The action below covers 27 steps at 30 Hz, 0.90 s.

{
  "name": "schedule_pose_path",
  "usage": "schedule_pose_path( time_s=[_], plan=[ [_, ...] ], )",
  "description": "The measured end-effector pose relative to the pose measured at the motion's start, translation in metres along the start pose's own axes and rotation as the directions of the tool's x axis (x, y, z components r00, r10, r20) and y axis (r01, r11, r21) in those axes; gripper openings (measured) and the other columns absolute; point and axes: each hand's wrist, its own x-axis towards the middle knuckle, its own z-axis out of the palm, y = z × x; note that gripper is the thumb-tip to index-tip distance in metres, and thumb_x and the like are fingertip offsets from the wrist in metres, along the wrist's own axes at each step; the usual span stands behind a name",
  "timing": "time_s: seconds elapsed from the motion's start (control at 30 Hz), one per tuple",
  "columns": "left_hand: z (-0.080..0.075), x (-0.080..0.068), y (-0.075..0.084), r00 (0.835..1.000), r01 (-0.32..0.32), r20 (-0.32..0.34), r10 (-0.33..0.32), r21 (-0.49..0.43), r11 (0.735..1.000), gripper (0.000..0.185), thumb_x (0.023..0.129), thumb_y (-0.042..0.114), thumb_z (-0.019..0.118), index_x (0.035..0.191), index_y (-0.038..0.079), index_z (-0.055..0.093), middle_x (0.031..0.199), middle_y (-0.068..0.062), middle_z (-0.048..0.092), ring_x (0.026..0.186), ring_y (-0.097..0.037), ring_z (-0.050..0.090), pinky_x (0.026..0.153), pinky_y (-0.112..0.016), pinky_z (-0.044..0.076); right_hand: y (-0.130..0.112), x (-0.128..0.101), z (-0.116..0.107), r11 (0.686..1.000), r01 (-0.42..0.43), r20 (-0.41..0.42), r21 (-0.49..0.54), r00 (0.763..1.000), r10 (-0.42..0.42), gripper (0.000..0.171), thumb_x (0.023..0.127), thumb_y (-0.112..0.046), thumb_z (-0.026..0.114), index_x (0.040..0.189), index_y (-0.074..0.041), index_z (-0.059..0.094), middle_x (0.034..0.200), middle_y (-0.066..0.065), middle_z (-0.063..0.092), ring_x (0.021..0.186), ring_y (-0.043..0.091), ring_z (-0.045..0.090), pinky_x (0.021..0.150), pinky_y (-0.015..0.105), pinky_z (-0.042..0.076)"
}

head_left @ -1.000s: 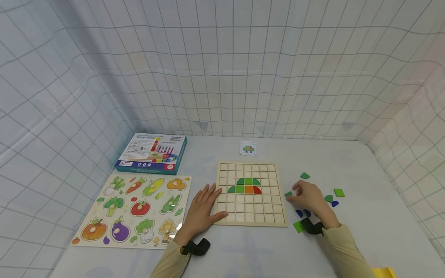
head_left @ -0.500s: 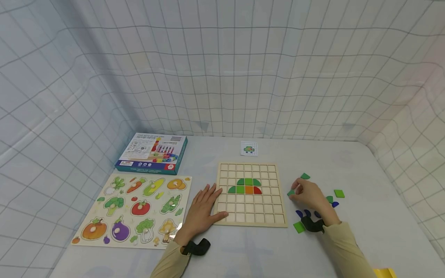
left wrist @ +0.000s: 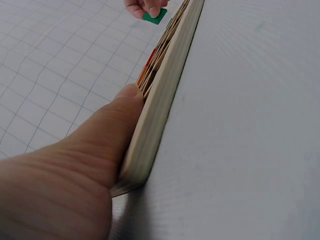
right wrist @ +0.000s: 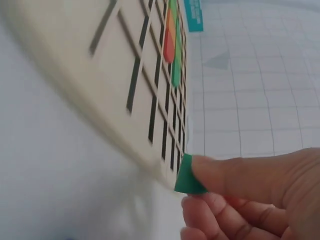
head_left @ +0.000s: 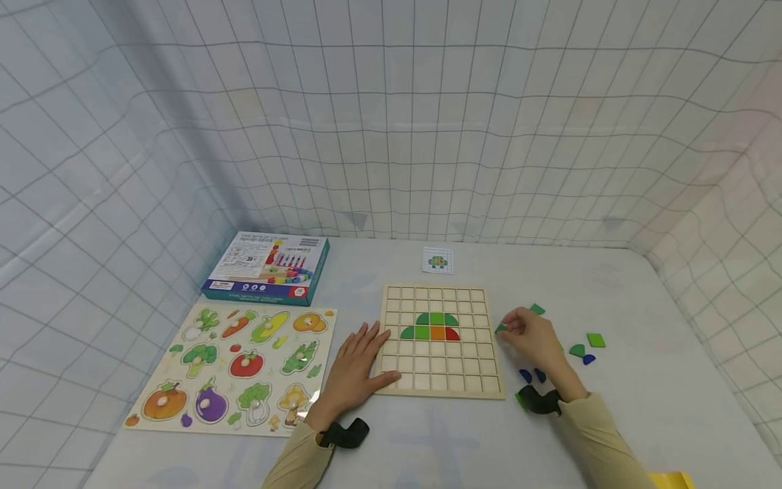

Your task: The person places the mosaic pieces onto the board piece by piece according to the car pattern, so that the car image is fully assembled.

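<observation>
A wooden grid board (head_left: 440,367) lies in the middle of the table in the head view. Several green tiles, an orange square tile (head_left: 437,333) and a red quarter-round tile (head_left: 452,334) sit in its cells. My left hand (head_left: 357,373) rests spread on the board's left edge, its thumb over the near left corner. Just off the board's right edge, my right hand (head_left: 533,339) pinches a dark green tile (right wrist: 189,176) between thumb and fingers. That tile also shows in the left wrist view, beyond the far end of the board.
Loose green and blue tiles lie right of the board, among them a green square (head_left: 596,339) and a blue piece (head_left: 588,359). A pattern card (head_left: 437,261) lies behind the board. A vegetable puzzle (head_left: 226,370) and a box (head_left: 265,268) stand at left.
My right hand has turned the green tile in its fingers and moved left and slightly away from me, up to the board's right edge. The left hand has stayed still.
</observation>
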Motion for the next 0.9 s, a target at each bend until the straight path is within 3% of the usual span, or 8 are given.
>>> schedule_pose_path(
  time_s=[0.17,0.37,0.57,0.9],
  plan=[
    [0.001,0.0,0.0,1.0,0.003,-0.001,-0.003,-0.002,1.0,0.078,0.084,0.055,0.062,0.145,0.01,0.041,0.151,-0.012,0.03,0.141,-0.029,0.016,0.113,-0.046,0.011,-0.012,0.006,0.011,0.997,0.051,0.021,0.054,0.998,-0.052,0.014,0.077,-0.008,0.078,0.084,-0.007,0.066,0.074,-0.002,0.063,0.061,0.013,0.054,0.052,0.026,0.042],
    [0.001,0.001,-0.001,1.0,0.004,-0.001,-0.004,0.001,1.0,0.078,0.084,0.056,0.062,0.145,0.011,0.041,0.152,-0.011,0.03,0.142,-0.029,0.016,0.113,-0.046,0.01,-0.024,0.012,0.023,0.996,0.076,0.089,0.047,0.993,-0.08,0.011,0.078,-0.01,0.078,0.084,-0.009,0.068,0.077,-0.003,0.065,0.064,0.013,0.053,0.055,0.028,0.042],
    [0.001,0.0,0.0,1.0,0.004,0.009,-0.004,-0.005,1.0,0.078,0.084,0.055,0.063,0.145,0.012,0.04,0.152,-0.011,0.029,0.142,-0.028,0.014,0.113,-0.045,0.009,-0.027,0.015,0.03,0.997,0.075,0.13,-0.011,0.989,-0.073,0.007,0.081,-0.008,0.074,0.084,-0.011,0.069,0.075,-0.005,0.063,0.066,0.011,0.054,0.059,0.03,0.044],
    [0.001,0.0,-0.001,1.0,0.009,0.014,-0.009,-0.005,1.0,0.078,0.084,0.055,0.062,0.146,0.013,0.039,0.152,-0.01,0.029,0.142,-0.026,0.013,0.114,-0.043,0.008,-0.029,0.017,0.035,0.998,0.012,0.123,-0.059,0.992,-0.005,0.004,0.083,-0.01,0.072,0.086,-0.01,0.074,0.078,-0.003,0.065,0.069,0.013,0.055,0.058,0.03,0.045]
  ],
)
